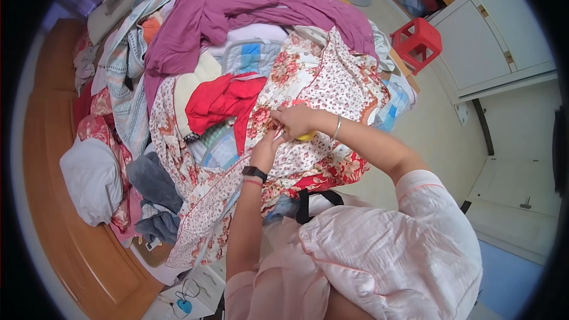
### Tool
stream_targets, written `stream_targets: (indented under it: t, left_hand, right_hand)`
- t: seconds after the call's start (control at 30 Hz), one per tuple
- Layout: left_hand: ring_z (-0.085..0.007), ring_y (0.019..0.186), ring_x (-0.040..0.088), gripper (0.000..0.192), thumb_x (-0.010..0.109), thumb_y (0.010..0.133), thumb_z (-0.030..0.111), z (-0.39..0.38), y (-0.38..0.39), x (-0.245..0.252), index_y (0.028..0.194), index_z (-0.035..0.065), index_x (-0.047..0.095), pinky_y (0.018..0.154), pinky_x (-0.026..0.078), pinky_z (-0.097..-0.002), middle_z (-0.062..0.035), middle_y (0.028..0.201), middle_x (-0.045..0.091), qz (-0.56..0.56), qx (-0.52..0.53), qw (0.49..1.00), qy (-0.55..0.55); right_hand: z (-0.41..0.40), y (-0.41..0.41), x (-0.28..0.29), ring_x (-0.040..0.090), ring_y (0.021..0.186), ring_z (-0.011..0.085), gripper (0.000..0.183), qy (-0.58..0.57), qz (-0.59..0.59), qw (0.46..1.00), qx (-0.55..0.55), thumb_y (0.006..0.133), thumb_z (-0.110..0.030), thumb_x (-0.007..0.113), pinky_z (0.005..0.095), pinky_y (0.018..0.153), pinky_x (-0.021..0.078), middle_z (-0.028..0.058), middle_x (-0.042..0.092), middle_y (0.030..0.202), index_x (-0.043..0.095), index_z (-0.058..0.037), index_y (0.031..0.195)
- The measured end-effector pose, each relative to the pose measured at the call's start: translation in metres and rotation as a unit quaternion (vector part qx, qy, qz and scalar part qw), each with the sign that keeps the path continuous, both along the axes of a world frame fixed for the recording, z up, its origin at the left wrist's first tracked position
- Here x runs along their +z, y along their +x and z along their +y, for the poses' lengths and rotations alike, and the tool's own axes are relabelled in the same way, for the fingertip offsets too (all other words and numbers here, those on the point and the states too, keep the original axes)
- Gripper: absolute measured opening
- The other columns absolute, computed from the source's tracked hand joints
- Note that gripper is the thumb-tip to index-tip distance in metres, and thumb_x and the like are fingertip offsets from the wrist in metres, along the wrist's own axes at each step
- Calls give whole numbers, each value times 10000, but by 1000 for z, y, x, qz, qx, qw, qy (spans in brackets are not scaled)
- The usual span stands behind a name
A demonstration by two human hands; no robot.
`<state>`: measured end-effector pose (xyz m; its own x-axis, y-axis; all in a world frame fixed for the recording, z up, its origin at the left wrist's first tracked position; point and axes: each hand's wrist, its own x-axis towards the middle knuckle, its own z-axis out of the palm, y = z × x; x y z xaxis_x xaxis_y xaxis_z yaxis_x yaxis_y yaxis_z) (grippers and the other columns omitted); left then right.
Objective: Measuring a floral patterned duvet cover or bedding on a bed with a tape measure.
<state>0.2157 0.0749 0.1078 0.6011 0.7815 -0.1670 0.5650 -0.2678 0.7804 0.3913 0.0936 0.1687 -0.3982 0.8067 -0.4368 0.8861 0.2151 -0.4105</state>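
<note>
A floral cotton duvet cover or sheet (338, 84), white with red piping, lies spread over the bed in front of me. My left hand (265, 149), with a dark watch at its wrist, pinches the piped edge of this floral cloth. Just above and touching it, my right hand (295, 120) has its fingers closed at the same edge. A small yellow thing (306, 136) shows beneath my right palm; what it is cannot be made out. Left of my hands, a crumpled red cloth (222, 100) rests on a blue-and-grey checked quilted pad (251, 55).
A purple sheet (186, 31) is heaped across the far side. Grey plush cloth (153, 178) and a white pillow-like bundle (91, 180) lie by the wooden headboard (58, 151). To the right are a red plastic stool (418, 44) and white cabinets (480, 40). Cables lie on a white surface (195, 295).
</note>
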Motion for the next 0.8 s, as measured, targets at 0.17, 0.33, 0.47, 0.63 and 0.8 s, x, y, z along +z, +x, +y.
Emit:
stream_targets:
  t: [0.17, 0.33, 0.47, 0.63, 0.8]
  left_hand:
    - [-410, 779, 555, 277, 528, 876, 294, -5, -23, 28, 920, 21, 548, 625, 425, -461, -210, 829, 587, 28, -1, 998, 53]
    - [-400, 698, 549, 244, 551, 864, 269, -27, -75, 56, 842, 26, 563, 575, 413, -439, -206, 752, 561, 59, 1, 998, -1]
    - [-373, 611, 534, 223, 579, 849, 233, -51, -84, 60, 789, 19, 563, 529, 401, -398, -194, 672, 534, 17, 26, 999, -26]
    - [-260, 494, 438, 228, 584, 848, 213, -66, -76, 62, 747, 9, 559, 488, 359, -325, -161, 571, 464, 22, 84, 991, -99]
    - [-121, 531, 374, 211, 588, 857, 183, -65, -80, 56, 759, -2, 555, 490, 333, -279, -73, 555, 426, 49, 108, 983, -137]
  right_hand:
    - [0, 41, 5, 554, 904, 333, 576, 3, 110, 993, -41, 557, -271, 769, 419, 727, 474, 153, 465, 1015, 449, -43, 977]
    - [15, 166, 29, 572, 720, 252, 446, -29, 22, 997, -66, 556, -291, 766, 357, 647, 459, 121, 596, 779, 554, -19, 840]
    - [30, 258, 42, 590, 659, 222, 428, -80, -25, 992, -99, 538, -321, 817, 339, 598, 458, 87, 630, 720, 624, -17, 770]
    - [78, 296, 35, 602, 688, 219, 465, -78, -82, 982, -149, 535, -337, 833, 347, 608, 464, 88, 649, 759, 648, -22, 821]
    - [131, 305, 11, 608, 705, 237, 500, -65, -108, 978, -165, 513, -352, 844, 351, 618, 469, 99, 650, 766, 647, -20, 831]
